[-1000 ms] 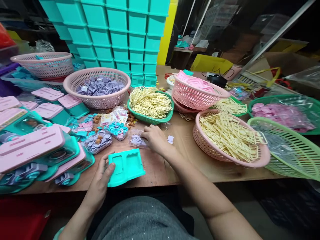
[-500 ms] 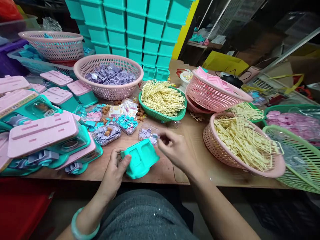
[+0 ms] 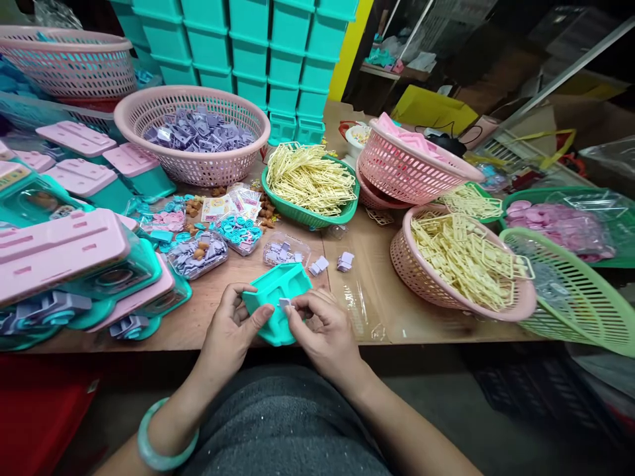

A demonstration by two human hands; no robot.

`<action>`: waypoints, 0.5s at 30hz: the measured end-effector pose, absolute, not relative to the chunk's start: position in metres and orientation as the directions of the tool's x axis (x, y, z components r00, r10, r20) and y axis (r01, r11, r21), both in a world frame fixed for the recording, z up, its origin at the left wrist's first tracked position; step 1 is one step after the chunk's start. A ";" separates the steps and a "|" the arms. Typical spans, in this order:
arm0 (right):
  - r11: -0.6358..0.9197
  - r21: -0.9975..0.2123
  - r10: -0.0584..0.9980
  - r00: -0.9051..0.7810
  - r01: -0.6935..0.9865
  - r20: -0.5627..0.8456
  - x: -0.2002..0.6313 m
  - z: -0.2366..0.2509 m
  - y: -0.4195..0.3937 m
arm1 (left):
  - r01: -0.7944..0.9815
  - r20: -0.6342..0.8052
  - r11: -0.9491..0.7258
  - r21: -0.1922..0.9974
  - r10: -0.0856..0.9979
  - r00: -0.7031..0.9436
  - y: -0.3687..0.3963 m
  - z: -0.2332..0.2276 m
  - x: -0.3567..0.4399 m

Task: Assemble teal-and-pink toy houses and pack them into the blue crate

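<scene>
My left hand (image 3: 235,320) is closed on the left side of a turquoise plastic box (image 3: 282,284), thumb over its edge. The box is tilted above the front edge of the table, its moulded recesses facing me. Between the thumb and fingers of my right hand (image 3: 322,324) is a small lavender plastic piece (image 3: 284,303), held against the box. Just beyond the box lie two loose lavender parts (image 3: 318,266) and a clear tray (image 3: 286,250) with more such parts. Part of the box's right side is hidden by my right fingers.
Pink-lidded turquoise boxes (image 3: 64,248) pile up at the left. A pink basket of lavender parts (image 3: 193,155), a green basket of cream frames (image 3: 310,218) and a pink basket of cream pieces (image 3: 464,301) surround the work area. Stacked turquoise bins (image 3: 248,59) stand behind.
My right hand has come from the clear tray to the box, bringing a small lavender piece against it. Two loose lavender parts now lie right of the tray. The view has shifted slightly.
</scene>
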State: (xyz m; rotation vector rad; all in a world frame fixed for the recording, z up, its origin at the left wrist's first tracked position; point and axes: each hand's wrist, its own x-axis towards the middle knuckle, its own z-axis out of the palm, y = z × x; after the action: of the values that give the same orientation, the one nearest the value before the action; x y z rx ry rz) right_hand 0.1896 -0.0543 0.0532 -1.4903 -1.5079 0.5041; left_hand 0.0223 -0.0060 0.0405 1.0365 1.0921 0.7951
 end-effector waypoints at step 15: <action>0.256 -0.686 0.890 0.110 0.681 0.442 0.185 0.056 -0.058 | 0.020 -0.327 0.339 0.941 0.889 0.320 -0.003 0.043 0.024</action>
State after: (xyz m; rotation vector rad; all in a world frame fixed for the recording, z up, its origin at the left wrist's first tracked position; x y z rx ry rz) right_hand 0.1850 -0.0578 0.0562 -1.4836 -1.6286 0.2923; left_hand 0.0235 -0.0032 0.0433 1.0667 1.0900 0.7431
